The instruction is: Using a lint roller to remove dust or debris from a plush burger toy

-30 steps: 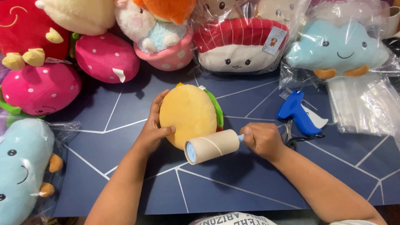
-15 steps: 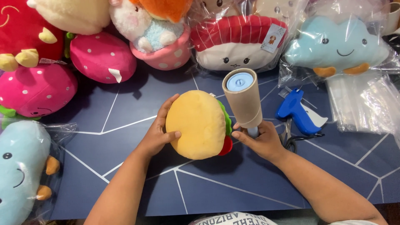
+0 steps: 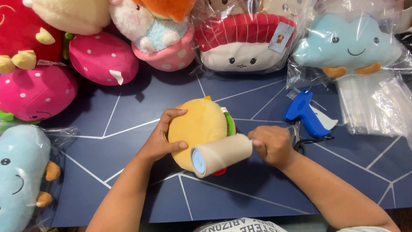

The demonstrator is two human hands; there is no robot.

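A round yellow burger plush (image 3: 199,129) with green and red trim lies at the middle of the dark blue table. My left hand (image 3: 162,141) grips its left side, fingers over the top and front. My right hand (image 3: 272,145) holds the handle of a lint roller (image 3: 221,155), whose beige roll lies across the plush's lower right part, its blue end cap facing me.
Plush toys ring the table (image 3: 257,193): pink strawberries (image 3: 103,58) at the left, a red-and-white bagged plush (image 3: 244,45) at the back, blue cloud plushes in bags at the back right (image 3: 347,45) and near left (image 3: 19,172). A blue tagging gun (image 3: 302,112) and clear bags (image 3: 377,107) lie at the right.
The lint roller stood upright behind the plush half a second ago; now it lies down across the plush's lower right. My left hand keeps its hold on the plush.
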